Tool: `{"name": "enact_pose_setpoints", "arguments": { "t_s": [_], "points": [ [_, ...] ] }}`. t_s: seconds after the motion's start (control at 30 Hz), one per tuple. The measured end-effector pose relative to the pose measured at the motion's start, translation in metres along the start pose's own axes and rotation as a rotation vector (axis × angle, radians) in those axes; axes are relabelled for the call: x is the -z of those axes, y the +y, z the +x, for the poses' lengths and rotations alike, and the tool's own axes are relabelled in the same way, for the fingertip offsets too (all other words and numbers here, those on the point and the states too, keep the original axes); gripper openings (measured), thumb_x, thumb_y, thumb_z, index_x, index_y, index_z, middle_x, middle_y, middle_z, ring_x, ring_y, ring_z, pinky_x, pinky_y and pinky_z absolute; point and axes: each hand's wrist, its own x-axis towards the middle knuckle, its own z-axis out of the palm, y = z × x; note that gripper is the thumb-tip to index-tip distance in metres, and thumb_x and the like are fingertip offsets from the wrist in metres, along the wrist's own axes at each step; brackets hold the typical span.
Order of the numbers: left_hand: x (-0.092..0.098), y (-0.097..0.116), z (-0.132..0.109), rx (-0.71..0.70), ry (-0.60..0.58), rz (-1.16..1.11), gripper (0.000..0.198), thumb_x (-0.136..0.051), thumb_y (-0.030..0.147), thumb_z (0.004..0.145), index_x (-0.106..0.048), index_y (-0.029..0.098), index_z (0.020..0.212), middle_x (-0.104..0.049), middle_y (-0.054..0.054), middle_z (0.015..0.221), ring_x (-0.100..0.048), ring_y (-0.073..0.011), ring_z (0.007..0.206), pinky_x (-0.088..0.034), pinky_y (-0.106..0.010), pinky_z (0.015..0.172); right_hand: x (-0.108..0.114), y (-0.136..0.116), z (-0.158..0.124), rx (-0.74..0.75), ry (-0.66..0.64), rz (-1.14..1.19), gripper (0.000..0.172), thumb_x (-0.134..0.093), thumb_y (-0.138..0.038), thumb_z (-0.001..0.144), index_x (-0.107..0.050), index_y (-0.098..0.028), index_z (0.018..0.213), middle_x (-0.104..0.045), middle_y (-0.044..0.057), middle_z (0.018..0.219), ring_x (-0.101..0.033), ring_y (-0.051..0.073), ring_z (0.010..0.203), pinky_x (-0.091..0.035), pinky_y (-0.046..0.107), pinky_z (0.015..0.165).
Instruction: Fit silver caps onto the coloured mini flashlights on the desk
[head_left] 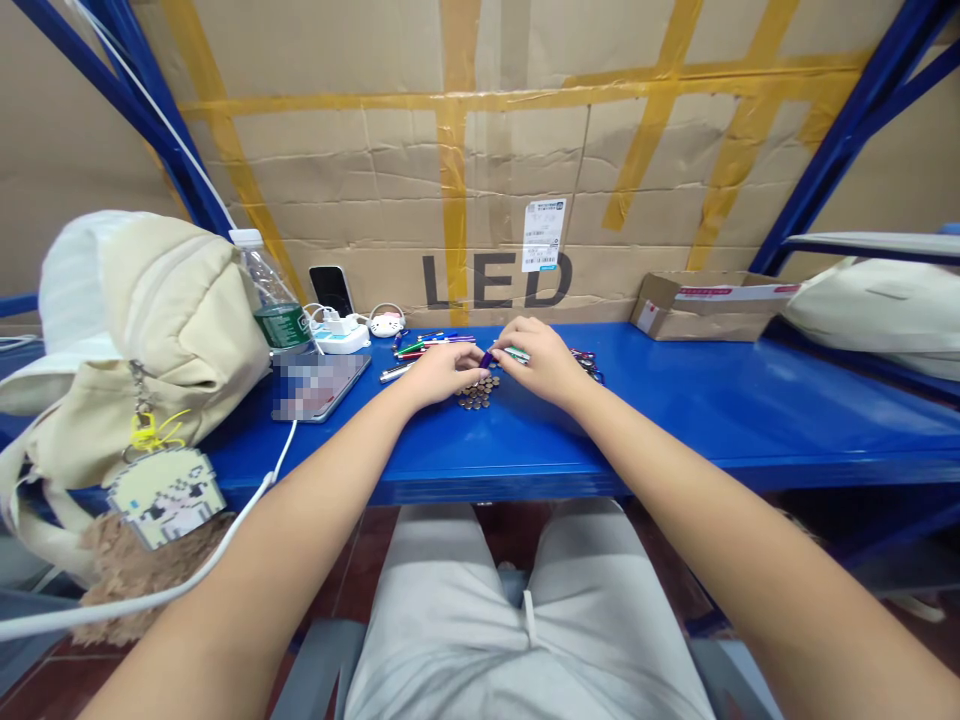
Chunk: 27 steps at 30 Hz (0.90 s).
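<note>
Both my hands meet over the blue shelf [675, 410]. My left hand [442, 372] and my right hand [541, 362] are closed in a pinch on a small purple item [487, 358] held between them. Just below the fingers lies a pile of small round metal pieces [477, 391]. Several coloured pen-like sticks [427, 346] lie to the left behind my left hand, and a dark bundle of items [587, 362] lies just right of my right hand.
A cream bag [161, 330] with a keychain charm [166, 494], a water bottle [274, 300], a phone [319, 385], a white charger block [341, 333] and a standing phone [331, 290] crowd the left. A cardboard box [705, 306] and white sack [870, 305] sit right. Taped cardboard forms the back wall.
</note>
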Motion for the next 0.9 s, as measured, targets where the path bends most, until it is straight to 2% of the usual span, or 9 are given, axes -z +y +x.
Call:
{"name": "enact_pose_setpoints", "arguments": {
  "t_s": [0.23,0.37,0.47,0.53,0.63,0.7,0.9],
  "points": [
    [0.001,-0.004,0.001,-0.005,0.029,-0.004,0.031,-0.064,0.038,0.077,-0.062,0.015,0.099,-0.069,-0.007,0.098,-0.065,-0.0205,0.091,-0.05,-0.035,0.085,0.004,-0.003,0.002,-0.069,0.114,0.121,0.017,-0.052,-0.025,0.087,-0.067,-0.018,0.081,-0.063,0.006,0.084,-0.058,0.019,0.084,-0.045,0.034,0.079],
    [0.002,-0.007,0.001,0.009,0.055,0.025,0.034,-0.065,0.04,0.076,-0.062,0.016,0.099,-0.069,-0.007,0.101,-0.065,-0.0206,0.093,-0.05,-0.036,0.086,0.025,0.004,0.0,-0.225,0.12,0.089,0.02,-0.052,-0.029,0.086,-0.068,-0.018,0.083,-0.065,0.007,0.087,-0.059,0.02,0.087,-0.045,0.035,0.081],
    [0.002,-0.007,0.002,0.023,0.048,0.024,0.034,-0.065,0.04,0.077,-0.061,0.016,0.101,-0.069,-0.007,0.101,-0.065,-0.0203,0.094,-0.05,-0.035,0.085,0.049,0.017,-0.007,-0.361,-0.03,0.009,0.019,-0.06,-0.035,0.078,-0.07,-0.019,0.083,-0.068,0.006,0.088,-0.06,0.022,0.087,-0.046,0.036,0.08],
    [0.002,-0.007,0.002,0.029,0.034,0.016,0.033,-0.065,0.04,0.078,-0.061,0.016,0.101,-0.069,-0.007,0.099,-0.065,-0.0198,0.091,-0.051,-0.035,0.083,0.061,0.026,-0.012,-0.438,-0.176,-0.024,0.022,-0.064,-0.039,0.073,-0.072,-0.02,0.079,-0.069,0.006,0.086,-0.061,0.023,0.086,-0.046,0.036,0.079],
    [0.002,-0.007,0.001,0.027,0.03,0.03,0.033,-0.065,0.04,0.077,-0.061,0.016,0.1,-0.07,-0.007,0.097,-0.065,-0.0197,0.089,-0.051,-0.035,0.082,0.067,0.035,-0.019,-0.513,-0.477,0.014,0.02,-0.07,-0.038,0.065,-0.074,-0.022,0.077,-0.071,0.005,0.087,-0.062,0.021,0.078,-0.048,0.032,0.07],
    [0.003,-0.006,0.001,0.018,0.035,0.052,0.032,-0.064,0.04,0.078,-0.061,0.017,0.099,-0.069,-0.006,0.098,-0.065,-0.0198,0.09,-0.051,-0.035,0.082,0.067,0.037,-0.022,-0.536,-0.606,0.051,0.019,-0.071,-0.036,0.063,-0.075,-0.023,0.077,-0.072,0.003,0.086,-0.063,0.02,0.075,-0.048,0.03,0.065],
    [0.003,-0.006,0.0,0.011,0.044,0.059,0.031,-0.065,0.039,0.078,-0.061,0.016,0.099,-0.069,-0.007,0.099,-0.065,-0.0202,0.091,-0.051,-0.035,0.082,0.066,0.042,-0.027,-0.537,-0.68,0.115,0.019,-0.069,-0.037,0.066,-0.076,-0.025,0.079,-0.073,0.001,0.084,-0.065,0.02,0.077,-0.049,0.029,0.068]
  ]
}}
